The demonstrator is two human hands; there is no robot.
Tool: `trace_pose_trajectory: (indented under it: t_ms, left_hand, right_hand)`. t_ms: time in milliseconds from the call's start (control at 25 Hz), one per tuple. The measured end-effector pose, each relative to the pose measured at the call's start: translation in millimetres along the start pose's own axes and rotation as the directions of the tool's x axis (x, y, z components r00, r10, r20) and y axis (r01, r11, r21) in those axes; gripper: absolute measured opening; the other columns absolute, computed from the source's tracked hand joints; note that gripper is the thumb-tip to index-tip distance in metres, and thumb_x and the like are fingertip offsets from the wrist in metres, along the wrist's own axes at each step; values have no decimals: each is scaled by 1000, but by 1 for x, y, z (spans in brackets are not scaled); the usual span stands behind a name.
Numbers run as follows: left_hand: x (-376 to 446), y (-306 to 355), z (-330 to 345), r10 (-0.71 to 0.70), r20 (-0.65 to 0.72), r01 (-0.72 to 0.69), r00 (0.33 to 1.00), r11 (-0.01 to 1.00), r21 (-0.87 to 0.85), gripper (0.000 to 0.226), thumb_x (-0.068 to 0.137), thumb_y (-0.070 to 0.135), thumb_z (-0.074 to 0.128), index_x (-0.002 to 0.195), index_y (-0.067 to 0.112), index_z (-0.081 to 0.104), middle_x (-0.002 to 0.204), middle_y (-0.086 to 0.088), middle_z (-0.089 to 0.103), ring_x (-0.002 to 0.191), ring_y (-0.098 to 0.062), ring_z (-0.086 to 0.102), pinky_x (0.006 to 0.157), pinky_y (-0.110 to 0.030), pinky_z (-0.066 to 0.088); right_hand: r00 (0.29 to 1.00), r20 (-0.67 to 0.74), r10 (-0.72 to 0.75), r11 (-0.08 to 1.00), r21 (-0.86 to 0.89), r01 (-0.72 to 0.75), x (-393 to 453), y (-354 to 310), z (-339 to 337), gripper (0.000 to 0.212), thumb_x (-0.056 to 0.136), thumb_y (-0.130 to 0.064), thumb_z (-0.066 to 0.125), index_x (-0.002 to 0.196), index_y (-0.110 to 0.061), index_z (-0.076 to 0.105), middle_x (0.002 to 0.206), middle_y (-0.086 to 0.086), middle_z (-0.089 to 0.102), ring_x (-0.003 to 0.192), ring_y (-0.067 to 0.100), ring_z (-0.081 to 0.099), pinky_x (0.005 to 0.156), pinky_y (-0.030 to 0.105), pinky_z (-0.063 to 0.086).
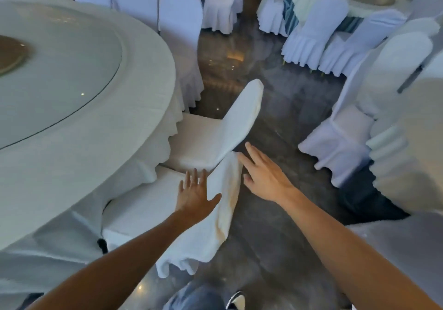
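Observation:
Two chairs in white covers stand pushed under a big round table (100,127). The nearer chair (211,228) has a stained back. My left hand (195,196) is open, fingers straight, with the thumb against the top of that chair's back. My right hand (262,175) is open with spread fingers, hovering just right of the same back's top edge, fingertips close to it. The second chair (242,118) stands just beyond, its back leaning towards the aisle.
The table carries a white cloth and a glass turntable (60,75). More covered chairs (179,29) ring it. Another draped table with chairs (335,32) stands far right, further covered chairs (345,137) at right. Dark glossy floor (275,226) forms the aisle. My jeans and shoe (236,300) show below.

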State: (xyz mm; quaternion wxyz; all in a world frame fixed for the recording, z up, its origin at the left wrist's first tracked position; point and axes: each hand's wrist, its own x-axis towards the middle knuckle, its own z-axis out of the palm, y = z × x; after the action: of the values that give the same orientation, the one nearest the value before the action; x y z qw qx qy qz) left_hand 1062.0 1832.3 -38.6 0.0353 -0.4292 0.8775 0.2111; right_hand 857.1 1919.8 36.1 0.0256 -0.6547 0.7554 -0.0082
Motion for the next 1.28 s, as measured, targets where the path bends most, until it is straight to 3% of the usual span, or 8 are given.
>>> trace_pose_trajectory:
  t_ms: [160, 280, 360, 480, 680, 920, 1120, 1280]
  left_hand:
    - [35, 53, 8, -175, 28, 177, 984, 978, -112, 93, 77, 84, 38, 149, 27, 22, 157, -3, 30, 141, -30, 32, 112, -51, 32]
    - [72, 81, 16, -261, 104, 274, 960, 952, -134, 76, 68, 77, 54, 128, 31, 48, 122, 5, 62, 101, -20, 62, 83, -38, 52]
    - [99, 98, 22, -298, 192, 318, 935, 944, -86, 61, 71, 62, 62, 119, 24, 55, 104, 3, 66, 83, -16, 60, 69, -29, 47]
    - [141, 116, 13, -371, 220, 378, 902, 926, 9, 43, 81, 43, 63, 113, 16, 60, 104, -3, 68, 86, -20, 64, 71, -28, 45]
    - [173, 123, 4, -452, 261, 447, 853, 891, 83, 33, 89, 40, 51, 107, 13, 58, 102, -4, 67, 93, -23, 64, 81, -32, 49]
    - [180, 138, 17, -678, 153, 676, 719, 734, 72, 24, 79, 38, 49, 88, 18, 59, 94, -3, 70, 85, -23, 67, 68, -30, 44]
    - [166, 171, 39, -865, 11, 865, 502, 502, 4, 25, 80, 39, 61, 100, 25, 62, 99, 2, 68, 89, -22, 66, 69, -33, 43]
    - [156, 179, 41, -926, -11, 926, 377, 376, 39, 33, 77, 24, 63, 109, 29, 59, 101, 4, 66, 93, -20, 65, 68, -32, 42]
  right_hand:
    - [995, 52, -89, 996, 10, 88, 53, 77, 0, 64, 95, -27, 53, 152, -13, 26, 161, 16, 11, 147, 31, 20, 116, 39, 28]
    - [982, 104, -160, 987, 7, 160, 103, 118, 7, 64, 97, -26, 51, 153, -12, 23, 161, 17, 8, 146, 32, 20, 115, 39, 28]
    - [965, 139, -223, 973, -22, 228, 135, 143, 13, 63, 97, -25, 52, 153, -13, 24, 161, 16, 9, 145, 32, 23, 115, 40, 28]
    - [927, 241, -288, 950, -46, 308, 177, 174, 20, 62, 97, -22, 52, 152, -13, 25, 161, 14, 10, 144, 31, 21, 117, 41, 24]
    - [830, 339, -443, 851, -131, 508, 241, 222, 38, 63, 94, -15, 54, 151, -15, 28, 160, 13, 15, 146, 28, 17, 121, 45, 10]
    - [662, 443, -604, 629, -244, 738, 310, 277, 53, 63, 90, -12, 56, 149, -18, 33, 157, 9, 26, 145, 25, 22, 122, 46, 5]
    - [601, 441, -667, 508, -321, 799, 367, 300, 67, 57, 81, -16, 60, 136, -21, 45, 131, 4, 51, 124, 27, 47, 112, 49, 26]
    - [531, 511, -676, 461, -269, 846, 370, 294, 65, 33, 82, -13, 55, 114, -23, 56, 109, 0, 64, 101, 26, 61, 77, 38, 46]
